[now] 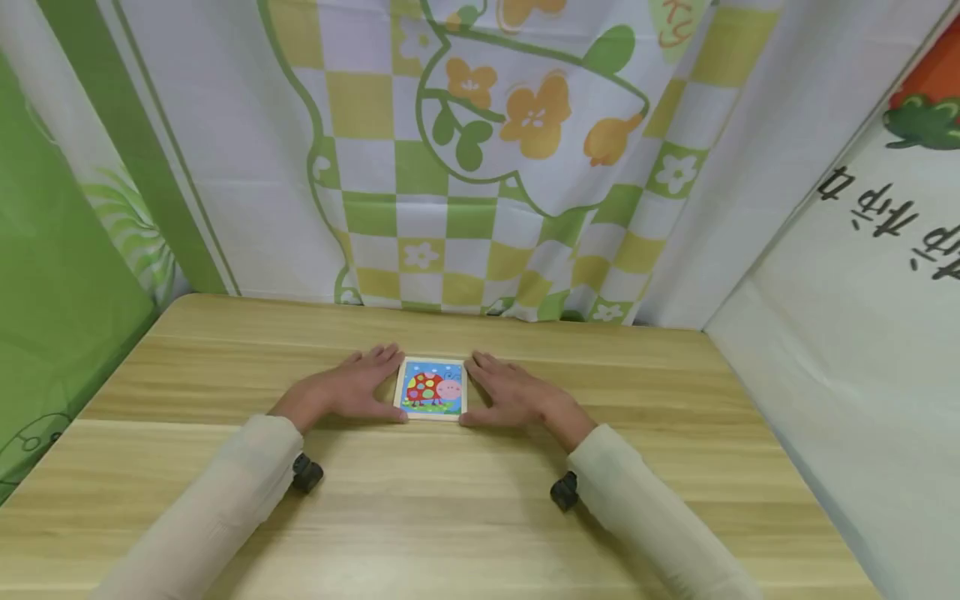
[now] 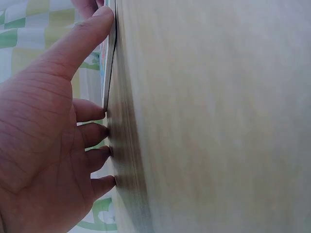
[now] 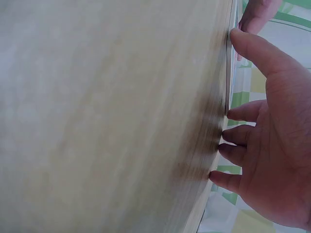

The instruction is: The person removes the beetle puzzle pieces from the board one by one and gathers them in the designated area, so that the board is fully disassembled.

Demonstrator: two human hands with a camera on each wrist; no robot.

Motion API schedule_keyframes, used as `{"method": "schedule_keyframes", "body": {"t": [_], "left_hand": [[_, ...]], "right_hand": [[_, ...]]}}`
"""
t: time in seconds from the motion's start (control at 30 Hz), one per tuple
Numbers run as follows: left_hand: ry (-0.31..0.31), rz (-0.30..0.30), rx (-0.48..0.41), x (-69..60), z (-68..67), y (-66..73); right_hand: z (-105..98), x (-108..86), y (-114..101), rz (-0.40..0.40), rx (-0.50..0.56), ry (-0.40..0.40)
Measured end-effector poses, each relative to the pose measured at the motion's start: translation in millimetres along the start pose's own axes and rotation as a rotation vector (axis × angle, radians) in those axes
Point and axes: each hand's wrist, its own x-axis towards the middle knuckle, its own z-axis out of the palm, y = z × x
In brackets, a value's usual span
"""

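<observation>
A small square ladybug picture board [image 1: 434, 388] with a pale wooden border lies flat on the wooden table [image 1: 420, 517]. At its left side is my left hand [image 1: 356, 385], thumb at the near corner and index finger by the far corner. My right hand [image 1: 517, 390] mirrors this on the right side. In the left wrist view, the thumb [image 2: 73, 46] touches the board's thin edge while the other fingertips rest on the table. The right wrist view shows the right thumb [image 3: 262, 51] at the edge, with the other fingers spread and touching the tabletop.
A checked, flowered curtain [image 1: 420, 183] hangs along the table's far edge. Green cloth [image 1: 67, 250] covers the left side, and a white printed sheet [image 1: 847, 333] stands on the right. Each sleeve bears a small black camera, the left one [image 1: 307, 473] and the right one [image 1: 564, 492].
</observation>
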Motion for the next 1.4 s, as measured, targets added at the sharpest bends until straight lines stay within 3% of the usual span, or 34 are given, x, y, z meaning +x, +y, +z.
{"method": "schedule_keyframes", "body": {"t": [0.4, 0.67, 1.4], "left_hand": [[0.010, 0.015, 0.011, 0.6, 1.0, 4.2], [0.026, 0.022, 0.000, -5.6, 1.0, 5.5], [-0.021, -0.001, -0.011, -12.2, 2.7, 11.5]], "right_hand": [[-0.6, -6.8, -1.0, -0.003, -0.011, -0.004], [-3.7, -5.6, -5.0, 0.008, -0.007, -0.014], [0.8, -15.6, -12.3, -0.021, -0.015, 0.005]]}}
